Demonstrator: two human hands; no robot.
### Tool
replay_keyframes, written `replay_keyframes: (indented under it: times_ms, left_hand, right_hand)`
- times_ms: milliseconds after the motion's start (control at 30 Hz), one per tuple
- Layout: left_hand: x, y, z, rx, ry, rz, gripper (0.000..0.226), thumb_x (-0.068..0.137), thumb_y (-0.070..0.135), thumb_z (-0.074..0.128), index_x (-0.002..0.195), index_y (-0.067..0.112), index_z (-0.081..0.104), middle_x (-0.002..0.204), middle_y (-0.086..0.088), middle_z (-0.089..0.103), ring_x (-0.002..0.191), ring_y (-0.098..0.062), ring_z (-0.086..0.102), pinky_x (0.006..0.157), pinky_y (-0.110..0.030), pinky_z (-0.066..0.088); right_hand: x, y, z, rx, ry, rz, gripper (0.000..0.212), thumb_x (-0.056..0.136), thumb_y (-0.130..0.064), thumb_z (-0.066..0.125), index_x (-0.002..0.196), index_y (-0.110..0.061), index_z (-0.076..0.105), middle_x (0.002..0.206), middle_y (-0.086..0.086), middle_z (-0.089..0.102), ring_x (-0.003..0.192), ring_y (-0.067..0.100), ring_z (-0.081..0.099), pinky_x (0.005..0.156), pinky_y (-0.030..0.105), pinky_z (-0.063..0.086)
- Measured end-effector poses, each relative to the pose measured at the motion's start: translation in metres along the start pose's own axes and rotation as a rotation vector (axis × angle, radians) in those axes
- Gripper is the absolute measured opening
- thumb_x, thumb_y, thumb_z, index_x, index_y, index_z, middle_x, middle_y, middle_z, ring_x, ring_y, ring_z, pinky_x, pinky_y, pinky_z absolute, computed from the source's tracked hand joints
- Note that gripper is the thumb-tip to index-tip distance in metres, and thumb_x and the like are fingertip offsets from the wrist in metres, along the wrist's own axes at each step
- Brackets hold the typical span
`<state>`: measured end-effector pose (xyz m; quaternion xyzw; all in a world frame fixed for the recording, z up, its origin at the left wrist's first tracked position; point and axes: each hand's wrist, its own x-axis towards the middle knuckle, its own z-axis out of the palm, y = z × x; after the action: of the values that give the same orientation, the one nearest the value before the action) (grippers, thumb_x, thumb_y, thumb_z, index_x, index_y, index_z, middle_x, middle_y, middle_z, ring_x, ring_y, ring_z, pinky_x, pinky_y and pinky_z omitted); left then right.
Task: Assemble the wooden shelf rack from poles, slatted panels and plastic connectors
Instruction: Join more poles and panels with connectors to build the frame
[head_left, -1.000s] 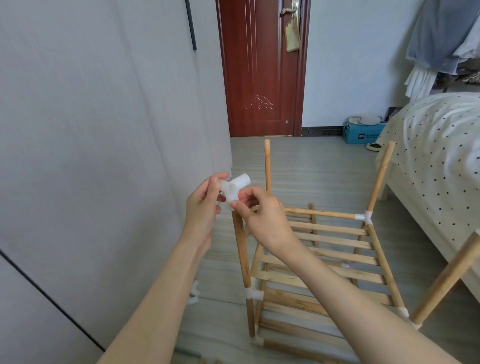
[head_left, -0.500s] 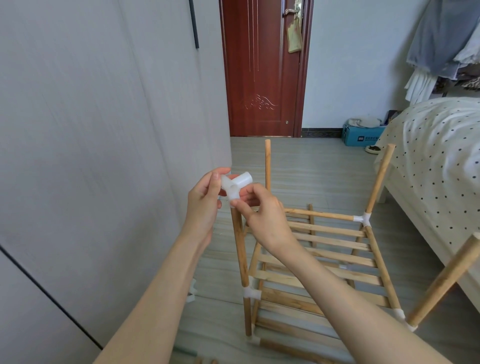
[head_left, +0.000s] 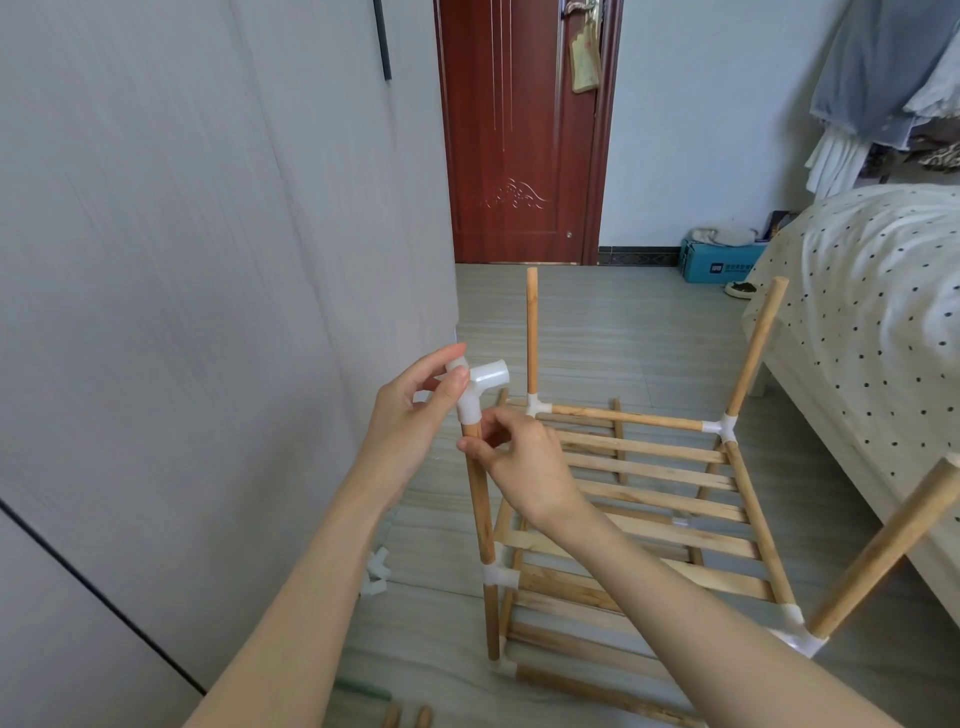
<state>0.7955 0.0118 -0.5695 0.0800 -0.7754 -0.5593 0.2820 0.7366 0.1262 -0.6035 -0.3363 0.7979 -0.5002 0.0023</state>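
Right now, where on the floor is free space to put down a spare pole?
The floor is bare between the red door and the rack's far poles. It looks crowded near the grey wall, where loose connectors lie, and at the bottom edge, where spare pole ends show. The rack nearly meets the bed.

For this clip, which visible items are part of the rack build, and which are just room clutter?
Part of the job:
- white plastic connector on the near left pole, held by the left hand
- right hand at the pole
- slatted panel
- spare connectors on the floor

Just lying about:
- blue box
- bed
- hanging clothes
- door
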Motion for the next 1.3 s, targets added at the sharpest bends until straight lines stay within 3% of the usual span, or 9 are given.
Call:
replay_keyframes:
  times_ms: [267, 467, 600, 700, 867, 1000, 1067, 1233, 1300]
  left_hand:
    - [-0.004, 0.001, -0.003, 0.073, -0.175, 0.053, 0.027, 0.087, 0.047, 0.041, 0.111, 0.052, 0.051, 0.110, 0.036, 0.056, 0.107, 0.018, 0.049, 0.095, -0.016, 0.040]
    - [-0.012, 0.002, 0.002, 0.080, -0.239, 0.042, 0.032, 0.083, 0.055, 0.039, 0.113, 0.056, 0.050, 0.118, 0.031, 0.053, 0.116, -0.001, 0.047, 0.098, -0.026, 0.036]
    - [-0.018, 0.004, 0.009, 0.002, -0.208, 0.024, 0.023, 0.091, 0.047, 0.044, 0.110, 0.053, 0.056, 0.118, 0.029, 0.055, 0.104, 0.012, 0.050, 0.092, -0.019, 0.037]
    - [-0.020, 0.005, 0.017, -0.076, -0.085, 0.004, 0.025, 0.095, 0.019, 0.048, 0.102, 0.037, 0.064, 0.102, 0.027, 0.063, 0.093, 0.011, 0.052, 0.082, -0.013, 0.039]
    - [-0.009, 0.031, 0.046, -0.014, -0.124, -0.004, 0.014, 0.093, 0.018, 0.053, 0.081, 0.019, 0.058, 0.077, 0.008, 0.056, 0.069, 0.001, 0.049, 0.065, -0.013, 0.039]
    - [-0.001, 0.049, 0.077, 0.137, -0.390, -0.067, 0.023, 0.088, 0.003, 0.051, 0.078, 0.023, 0.058, 0.076, 0.004, 0.053, 0.068, -0.005, 0.048, 0.056, -0.010, 0.037]
    - [0.006, 0.058, 0.091, 0.255, -0.495, -0.102, 0.028, 0.089, 0.007, 0.048, 0.075, 0.027, 0.061, 0.071, 0.009, 0.055, 0.066, -0.003, 0.049, 0.057, -0.014, 0.037]
    - [0.009, 0.067, 0.124, 0.461, -0.514, -0.045, 0.037, 0.092, 0.011, 0.038, 0.068, 0.029, 0.058, 0.061, 0.012, 0.052, 0.054, -0.004, 0.045, 0.050, -0.018, 0.034]
    - [0.005, 0.062, 0.125, 0.511, -0.466, -0.048, 0.037, 0.092, 0.008, 0.038, 0.067, 0.029, 0.057, 0.063, 0.012, 0.051, 0.054, -0.004, 0.043, 0.046, -0.019, 0.031]
  right_hand:
    - [-0.007, 0.004, -0.001, -0.013, -0.051, -0.077, 0.022, 0.089, -0.020, 0.062, 0.075, -0.003, 0.060, 0.074, 0.012, 0.062, 0.072, 0.025, 0.056, 0.072, 0.035, 0.044]
    - [-0.015, 0.005, -0.008, 0.094, -0.072, 0.017, 0.020, 0.087, -0.018, 0.065, 0.068, -0.016, 0.059, 0.061, -0.005, 0.053, 0.059, 0.009, 0.046, 0.060, 0.019, 0.038]
    - [-0.020, 0.004, -0.014, 0.225, -0.070, 0.121, 0.020, 0.085, -0.018, 0.067, 0.067, -0.022, 0.059, 0.060, -0.014, 0.051, 0.056, -0.004, 0.047, 0.058, 0.007, 0.035]
    - [-0.026, 0.003, -0.015, 0.147, -0.168, 0.087, 0.017, 0.091, -0.019, 0.060, 0.078, -0.007, 0.057, 0.070, 0.005, 0.052, 0.066, 0.009, 0.046, 0.063, 0.019, 0.037]
    - [-0.033, 0.009, -0.058, 0.258, -0.314, 0.120, 0.021, 0.089, -0.008, 0.060, 0.085, 0.012, 0.057, 0.096, 0.039, 0.058, 0.091, 0.038, 0.061, 0.091, 0.043, 0.045]
    - [-0.051, 0.018, -0.090, 0.333, -0.422, 0.154, 0.013, 0.086, -0.001, 0.061, 0.082, -0.013, 0.063, 0.091, 0.008, 0.069, 0.088, 0.011, 0.064, 0.092, 0.027, 0.048]
    - [-0.061, 0.022, -0.099, 0.340, -0.407, 0.162, 0.011, 0.087, -0.001, 0.060, 0.088, -0.011, 0.063, 0.097, 0.011, 0.069, 0.090, 0.012, 0.064, 0.092, 0.024, 0.049]
    - [-0.088, 0.027, -0.104, 0.262, -0.331, 0.141, 0.012, 0.090, -0.010, 0.058, 0.092, 0.000, 0.065, 0.103, 0.032, 0.063, 0.103, 0.044, 0.058, 0.095, 0.053, 0.044]
    - [-0.095, 0.025, -0.103, 0.238, -0.316, 0.124, 0.015, 0.091, -0.013, 0.058, 0.095, -0.002, 0.067, 0.090, 0.017, 0.069, 0.093, 0.030, 0.064, 0.093, 0.050, 0.047]
